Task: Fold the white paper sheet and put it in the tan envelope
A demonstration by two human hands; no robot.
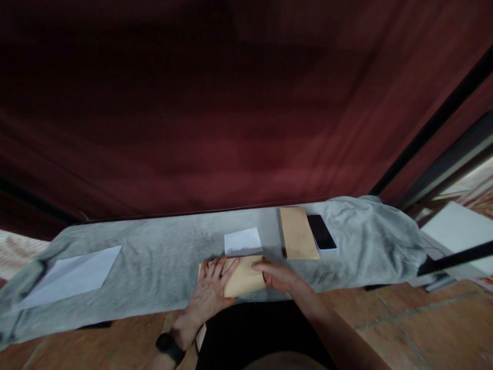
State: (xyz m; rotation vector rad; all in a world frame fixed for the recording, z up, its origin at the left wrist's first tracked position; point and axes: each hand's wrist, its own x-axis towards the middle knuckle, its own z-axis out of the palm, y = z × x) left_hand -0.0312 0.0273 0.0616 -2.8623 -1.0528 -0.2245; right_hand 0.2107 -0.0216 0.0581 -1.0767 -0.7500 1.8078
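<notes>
A tan paper envelope [246, 276] lies at the front edge of the grey cloth, close to my body. My left hand [210, 288] rests on its left part, fingers spread and stretched out, the thumb lying across the paper. At the envelope's right end, my right hand [278, 275] grips the edge, thumb on top and the other fingers partly hidden at the edge. Just beyond the envelope is a small white sheet of paper [242, 241]. A second tan envelope [298, 234] lies to the right, beside a dark-screened phone [322, 232].
Grey cloth [162, 257] covers the long narrow surface. A larger white sheet [77, 273] lies at its left. Dark red fabric [231, 128] hangs behind. A black bar [442, 110] slants at the right, near a white panel [460, 234]. Below is a tiled floor [416, 318].
</notes>
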